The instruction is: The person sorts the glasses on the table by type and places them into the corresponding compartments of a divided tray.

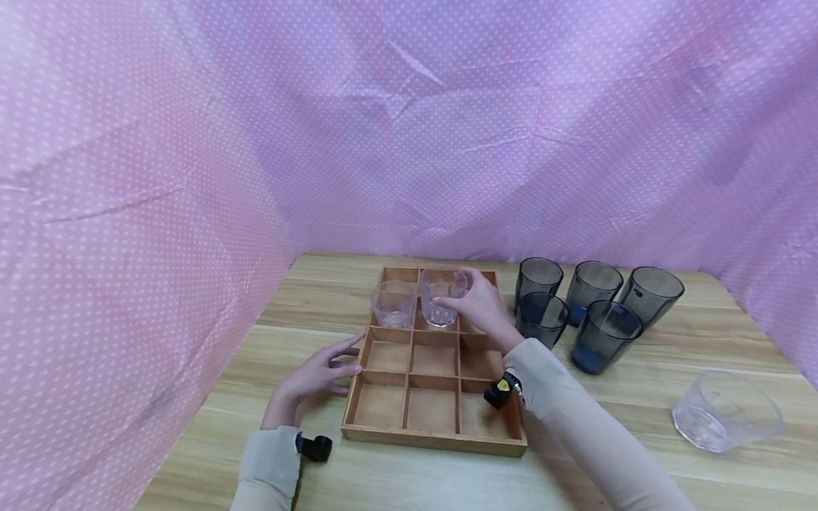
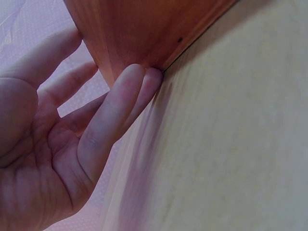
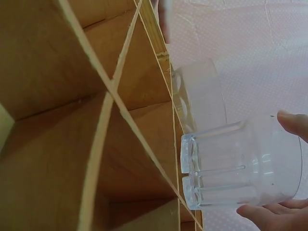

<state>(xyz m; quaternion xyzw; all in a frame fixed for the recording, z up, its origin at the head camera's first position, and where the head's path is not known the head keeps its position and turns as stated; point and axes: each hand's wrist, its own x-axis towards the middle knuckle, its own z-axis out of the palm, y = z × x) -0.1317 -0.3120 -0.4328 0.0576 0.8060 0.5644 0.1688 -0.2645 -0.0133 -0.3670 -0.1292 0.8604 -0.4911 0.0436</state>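
My right hand (image 1: 476,301) pinches a clear glass tumbler (image 1: 437,298) near its rim, thumb on one side and fingers on the other. In the right wrist view the tumbler's thick faceted base (image 3: 190,173) sits right at the top edges of the wooden dividers. A second clear tumbler (image 1: 393,301) stands in the compartment just left of it. Fingers of my left hand (image 1: 319,370) touch the left outer side of the wooden compartment tray (image 1: 434,441). In the left wrist view its fingertips (image 2: 132,77) rest against the wooden wall, low by the tabletop.
Several smoky grey tumblers (image 1: 594,284) stand in two rows right of the tray. Another clear tumbler (image 1: 722,415) stands nearer, at the far right of the wood-grain table (image 1: 287,284). Pink dotted cloth (image 1: 383,142) hangs behind and around the table.
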